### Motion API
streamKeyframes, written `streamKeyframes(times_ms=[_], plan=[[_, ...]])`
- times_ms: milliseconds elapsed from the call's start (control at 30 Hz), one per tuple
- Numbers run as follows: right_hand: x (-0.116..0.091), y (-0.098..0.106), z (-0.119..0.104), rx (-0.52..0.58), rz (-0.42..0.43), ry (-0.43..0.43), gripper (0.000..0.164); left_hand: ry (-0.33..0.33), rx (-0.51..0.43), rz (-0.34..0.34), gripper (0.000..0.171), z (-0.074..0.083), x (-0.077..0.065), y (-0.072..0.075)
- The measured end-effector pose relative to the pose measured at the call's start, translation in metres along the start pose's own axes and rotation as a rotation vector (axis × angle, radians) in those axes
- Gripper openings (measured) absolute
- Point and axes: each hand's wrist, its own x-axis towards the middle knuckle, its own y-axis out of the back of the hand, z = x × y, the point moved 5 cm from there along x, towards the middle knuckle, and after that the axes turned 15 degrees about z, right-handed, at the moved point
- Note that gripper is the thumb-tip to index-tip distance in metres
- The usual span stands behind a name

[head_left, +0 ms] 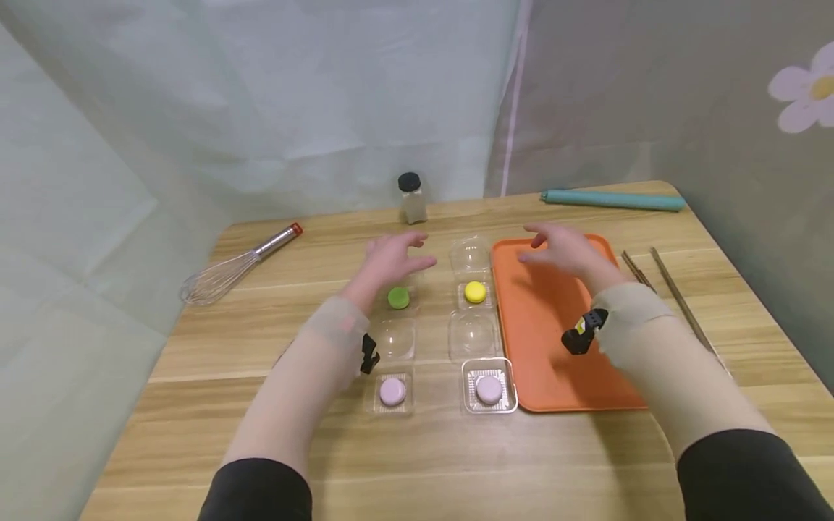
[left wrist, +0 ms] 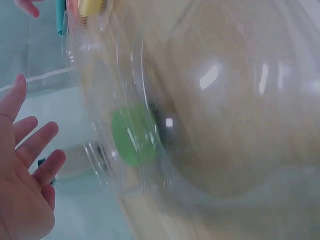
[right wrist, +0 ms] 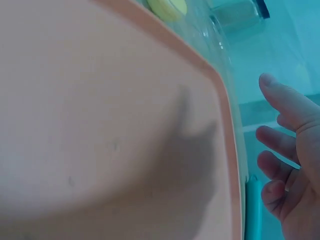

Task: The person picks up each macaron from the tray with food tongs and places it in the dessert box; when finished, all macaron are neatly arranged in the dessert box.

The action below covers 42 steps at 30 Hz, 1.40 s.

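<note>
My left hand hovers over the far left clear box, which holds a green macaron; its fingers are loosely spread and hold nothing. Above the far part of the orange tray is my right hand, fingers relaxed, with its shadow on the tray. A yellow macaron sits in another opened clear box beside the tray. Nearer me, two more opened boxes each hold a pale purple macaron, the left one and the right one. In the left wrist view a clear lid fills the foreground.
A whisk lies at the left. At the back stand a black-capped jar and, further right, a lying teal roll. Thin metal utensils lie right of the tray, partly behind my right arm.
</note>
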Motion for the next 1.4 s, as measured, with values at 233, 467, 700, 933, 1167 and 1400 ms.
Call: streamKeyframes(times_ms=[233, 467, 700, 933, 1167, 1400], plan=[[0.012, -0.023, -0.014, 0.059, -0.048, -0.004, 0.07, 0.035, 0.003, -0.019, 0.06, 0.005, 0.002, -0.013], [0.018, -0.043, -0.026, 0.083, -0.093, 0.002, 0.069, 0.08, 0.007, -0.03, 0.062, 0.011, -0.001, -0.022], [0.019, -0.051, -0.034, 0.103, -0.084, -0.006, 0.068, 0.103, 0.046, -0.071, 0.065, 0.021, 0.0, -0.025], [0.019, -0.054, -0.031, 0.112, -0.071, -0.029, 0.07, 0.096, 0.056, -0.112, 0.071, 0.032, 0.002, -0.034], [0.019, -0.055, -0.029, 0.129, -0.067, -0.008, 0.068, 0.099, 0.075, -0.132, 0.071, 0.036, 0.003, -0.039], [0.017, -0.06, -0.026, 0.163, -0.091, -0.041, 0.067, 0.096, 0.071, -0.146, 0.07, 0.036, 0.004, -0.043]])
